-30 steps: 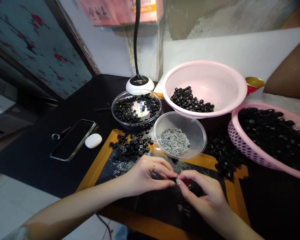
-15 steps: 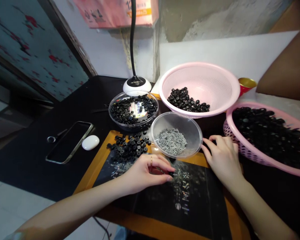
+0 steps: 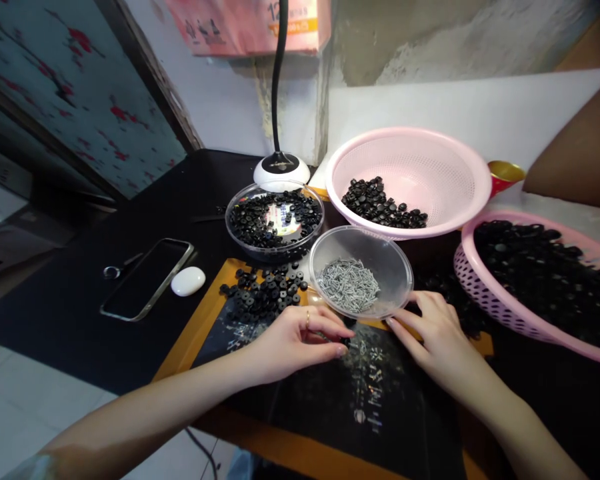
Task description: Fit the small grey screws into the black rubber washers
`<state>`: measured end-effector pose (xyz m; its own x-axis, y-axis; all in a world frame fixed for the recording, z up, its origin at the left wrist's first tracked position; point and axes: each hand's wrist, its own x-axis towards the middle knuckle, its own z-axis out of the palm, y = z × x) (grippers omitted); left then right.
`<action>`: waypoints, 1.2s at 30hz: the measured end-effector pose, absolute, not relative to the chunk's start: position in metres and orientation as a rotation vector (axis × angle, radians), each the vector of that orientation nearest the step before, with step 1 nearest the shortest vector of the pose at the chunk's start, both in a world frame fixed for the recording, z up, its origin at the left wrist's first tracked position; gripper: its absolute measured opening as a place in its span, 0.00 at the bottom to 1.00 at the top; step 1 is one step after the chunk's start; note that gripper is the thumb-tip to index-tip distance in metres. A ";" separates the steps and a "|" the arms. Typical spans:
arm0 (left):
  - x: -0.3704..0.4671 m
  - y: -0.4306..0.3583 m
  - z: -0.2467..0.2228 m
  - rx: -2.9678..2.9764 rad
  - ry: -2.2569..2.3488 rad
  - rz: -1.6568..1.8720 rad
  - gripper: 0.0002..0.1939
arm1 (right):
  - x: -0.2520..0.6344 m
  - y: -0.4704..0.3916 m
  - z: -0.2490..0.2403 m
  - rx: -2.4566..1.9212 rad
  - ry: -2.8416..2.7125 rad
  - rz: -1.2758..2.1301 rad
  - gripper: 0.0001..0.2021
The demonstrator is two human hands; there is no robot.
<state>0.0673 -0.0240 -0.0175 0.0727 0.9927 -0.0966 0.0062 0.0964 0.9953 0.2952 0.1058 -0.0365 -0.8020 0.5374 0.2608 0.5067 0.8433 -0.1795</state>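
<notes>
Between the thumb and fingertips of my left hand (image 3: 307, 341) is a small round black part (image 3: 347, 342), held just above the black mat (image 3: 320, 400). My right hand (image 3: 437, 337) is beside the lower right rim of a clear plastic bowl (image 3: 397, 280). Its thumb and index tips are close together; what they pinch, if anything, is hidden. Inside the bowl lie many thin silver metal pins (image 3: 350, 285). A loose pile of small black washer-like pieces (image 3: 265, 290) lies beyond my left hand. More black parts (image 3: 443, 287) lie behind my right hand.
A clear round tray (image 3: 230, 233) with black washer-like pieces stands by the lamp base (image 3: 281, 172). Two pink baskets (image 3: 455, 163) hold black parts at the back and right. A phone (image 3: 147, 280) and a white oval case (image 3: 188, 281) lie on the left.
My right hand has moved left from the black parts beside the pink basket, towards the front of the clear bowl. My left hand still pinches the black part. The view has shifted slightly.
</notes>
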 end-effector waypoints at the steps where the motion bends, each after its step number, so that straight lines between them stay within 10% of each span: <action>1: 0.067 -0.024 -0.017 1.167 1.203 1.081 0.11 | 0.295 0.106 -0.038 -0.799 -2.707 0.086 0.11; 21: 0.067 -0.024 -0.019 1.117 1.147 1.110 0.11 | 0.290 0.108 -0.042 -0.814 -2.666 0.061 0.10; 29: 0.067 -0.027 -0.010 1.312 1.180 1.198 0.07 | 0.281 0.060 -0.011 -0.838 -2.293 1.083 0.08; 36: 0.067 -0.027 -0.005 1.651 1.144 1.356 0.06 | 0.275 0.039 -0.006 -0.864 -2.082 1.313 0.08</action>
